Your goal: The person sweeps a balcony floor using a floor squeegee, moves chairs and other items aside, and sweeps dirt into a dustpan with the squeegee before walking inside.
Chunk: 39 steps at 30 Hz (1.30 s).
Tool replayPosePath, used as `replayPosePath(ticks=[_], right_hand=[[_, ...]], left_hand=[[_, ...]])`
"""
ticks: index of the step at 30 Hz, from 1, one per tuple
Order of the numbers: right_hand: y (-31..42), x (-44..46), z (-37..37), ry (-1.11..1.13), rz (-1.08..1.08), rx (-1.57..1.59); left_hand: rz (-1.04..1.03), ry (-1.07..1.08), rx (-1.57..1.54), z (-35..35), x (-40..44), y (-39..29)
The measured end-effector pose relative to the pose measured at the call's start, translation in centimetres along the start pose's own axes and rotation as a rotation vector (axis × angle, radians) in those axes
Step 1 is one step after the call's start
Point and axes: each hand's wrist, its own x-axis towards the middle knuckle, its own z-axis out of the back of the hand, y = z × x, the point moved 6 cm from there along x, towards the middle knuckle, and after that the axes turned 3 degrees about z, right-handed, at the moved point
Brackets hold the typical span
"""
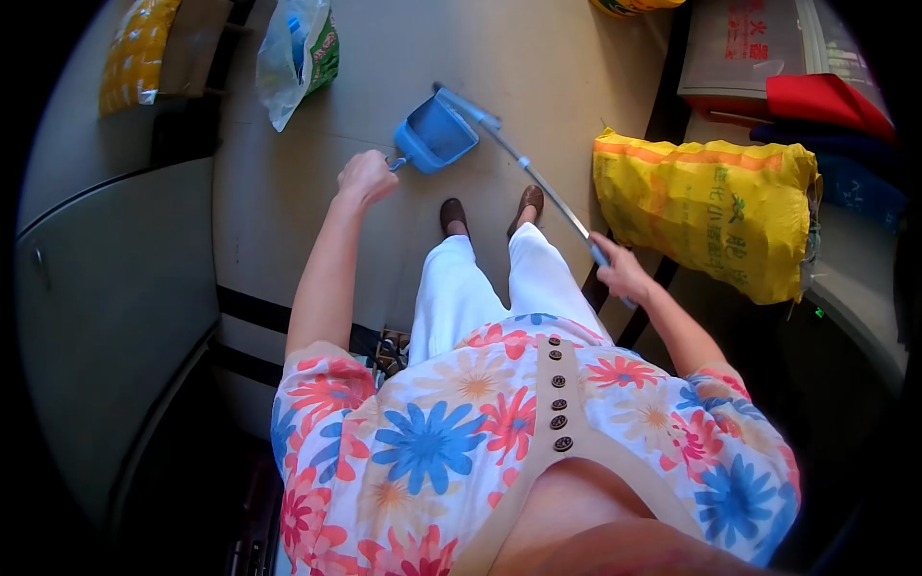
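Note:
My left hand (367, 177) is closed round the handle of a blue dustpan (441, 133), which is held in front of my feet with its open side facing up and to the right. In my right hand (622, 270) is the grey pole of a broom (562, 206), gripped near its upper end. The pole slants away to the upper left, and the narrow blue-grey broom head (467, 106) is beside the dustpan's far edge. Whether the head touches the pan I cannot tell. No debris in the pan is clear enough to name.
A full yellow sack (706, 206) lies at the right, next to a grey box with red lettering (740, 43) and a red cloth (831, 106). A plastic bag (298, 62) stands on the tiled floor (279, 192) at the upper left. Grey cabinet doors (120, 254) line the left.

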Motion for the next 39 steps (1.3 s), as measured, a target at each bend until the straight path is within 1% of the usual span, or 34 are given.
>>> replayPosePath(ticks=[1, 2, 3, 4, 7, 9, 11, 13, 15, 16, 17, 19, 21, 23, 26, 27, 28, 30, 31, 32, 34, 37, 39], right_hand=[[-0.1, 1.5, 0.9, -0.049, 0.016, -0.023], [0.8, 3.5, 1.7, -0.13, 0.098, -0.093], [0.5, 6.6, 2.2, -0.141, 0.155, -0.17], [2.1, 8.6, 2.4, -0.129, 0.097, -0.216], [1.7, 13.0, -0.8, -0.101, 0.08, -0.354], [-0.7, 10.7, -4.6, -0.055, 0.105, -0.532], [-2.6, 7.2, -6.3, 0.048, 0.094, -0.578], [-3.6, 4.0, -5.6, 0.066, 0.181, -0.456], [-0.9, -0.5, -2.9, 0.149, -0.014, -0.234], [-1.0, -1.0, -2.1, 0.111, 0.014, -0.212], [-1.3, -0.5, -1.3, 0.05, 0.12, -0.279], [-0.8, 2.8, -0.2, -0.047, 0.242, -0.351], [1.8, 8.2, 0.5, -0.118, 0.268, -0.456], [6.3, 12.2, 0.7, -0.049, 0.098, -0.354], [9.1, 15.2, -2.0, -0.073, 0.205, -0.608], [7.4, 15.4, -3.3, -0.077, 0.28, -0.763], [5.4, 14.0, -4.2, -0.047, 0.304, -0.809], [2.0, 9.9, -5.1, 0.083, 0.202, -0.891], [-0.5, 8.7, -5.2, 0.123, 0.196, -0.912], [-0.4, 6.1, -4.4, 0.133, 0.144, -0.787], [-2.8, 3.5, -2.9, 0.083, 0.266, -0.699], [-6.3, -1.2, -2.2, 0.085, 0.001, -0.241], [-7.8, -2.1, -2.7, -0.01, -0.116, 0.01]], left_hand=[[-0.001, -0.015, -0.015, 0.0, -0.5, 0.6], [-0.003, -0.03, -0.03, -0.1, -0.9, 1.0], [0.003, -0.04, -0.054, -0.3, -1.3, 1.5], [0.01, -0.048, -0.075, -0.5, -1.8, 1.9], [0.045, -0.066, -0.121, -1.6, -3.0, 3.1], [0.057, -0.071, -0.138, -1.8, -3.2, 3.2], [0.06, -0.057, -0.145, -2.2, -3.6, 3.2], [0.052, -0.082, -0.169, -2.4, -3.9, 3.3], [0.037, -0.102, -0.179, -2.9, -4.2, 3.8], [0.024, -0.108, -0.175, -3.2, -4.5, 4.2], [0.012, -0.115, -0.168, -3.5, -4.7, 4.6], [0.055, -0.102, -0.198, -4.5, -5.5, 6.1], [0.1, -0.081, -0.247, -5.5, -6.7, 7.7], [0.155, -0.063, -0.319, -6.5, -8.3, 9.1], [0.25, -0.096, -0.45, -7.7, -9.8, 10.7], [0.245, -0.119, -0.426, -7.9, -9.7, 11.2], [0.238, -0.138, -0.407, -8.4, -9.6, 11.6], [0.228, -0.135, -0.391, -8.8, -9.5, 11.9], [0.225, -0.114, -0.39, -8.6, -9.4, 12.0], [0.219, -0.095, -0.385, -8.4, -9.3, 12.0], [0.199, -0.108, -0.34, -7.7, -9.5, 11.9], [0.168, -0.124, -0.234, -7.0, -9.9, 12.4], [0.13, -0.12, -0.146, -6.7, -10.3, 12.9]])
